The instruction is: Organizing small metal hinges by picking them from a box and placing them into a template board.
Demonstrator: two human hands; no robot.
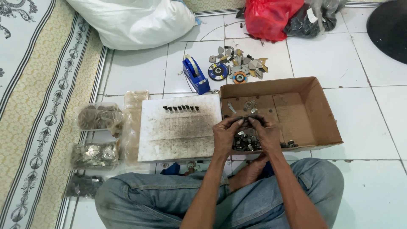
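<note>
My left hand (226, 135) and my right hand (266, 132) meet over the near left corner of a shallow cardboard box (305, 91). Together their fingertips pinch a small dark metal part (245, 121). Under the hands lies a heap of small shiny metal pieces (245, 142). A few more pieces (250, 105) sit farther back on the box floor. Left of the box lies a dirty white foam board (178, 129) with a short row of small dark parts (181, 109) stuck along its far edge.
Clear bags of metal parts (98, 117) lie left of the board. A blue tape dispenser (195, 75), grinding discs (218, 71) and scattered metal scraps (243, 59) lie behind. A white sack (140, 21) and red bag (271, 18) stand farther back. My crossed legs in jeans (144, 201) are below.
</note>
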